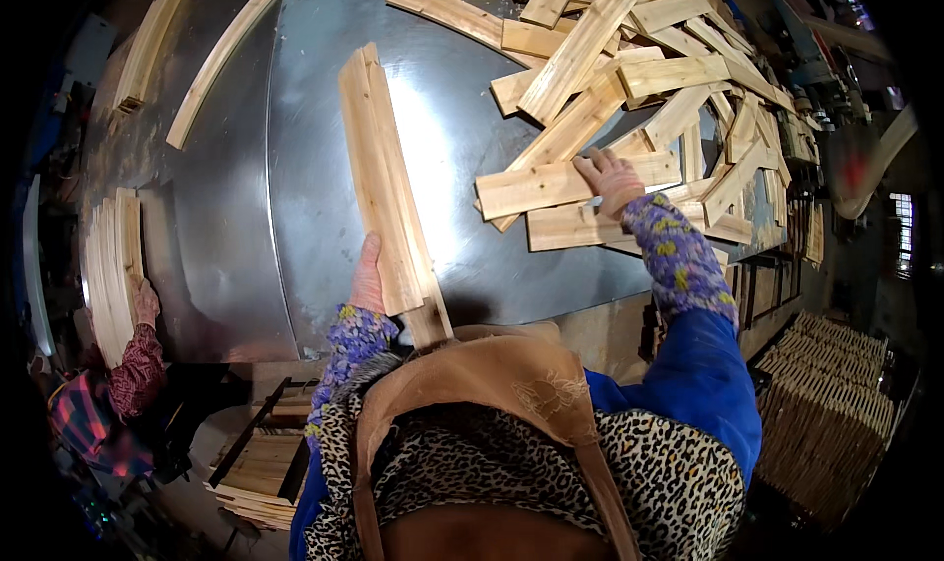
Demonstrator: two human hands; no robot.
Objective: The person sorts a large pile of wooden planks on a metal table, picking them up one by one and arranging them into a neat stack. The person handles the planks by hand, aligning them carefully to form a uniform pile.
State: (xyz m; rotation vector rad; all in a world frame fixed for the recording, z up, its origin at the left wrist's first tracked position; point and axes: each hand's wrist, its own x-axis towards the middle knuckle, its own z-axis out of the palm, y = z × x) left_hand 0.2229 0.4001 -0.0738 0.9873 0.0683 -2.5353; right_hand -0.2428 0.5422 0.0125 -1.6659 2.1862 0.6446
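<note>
My left hand (367, 278) grips a small stack of long wooden boards (379, 168) by its left edge near the lower end. The thumb shows along the side, and the other fingers are hidden by the wood. The stack slants up and away over the metal tabletop (315, 207), its near end close to my apron (482, 364). To the right, my right hand (612, 180) is closed over a wooden board (531, 187) at the near edge of a loose pile. Another board (570, 229) lies just below that one.
Criss-crossed boards (669, 74) heap over the far right of the table. At the left, a co-worker's hand (146, 303) touches an upright row of boards (110, 266). A single strip (221, 64) and a bundle (149, 50) lie farther back. Stacked wood (826, 404) stands at lower right.
</note>
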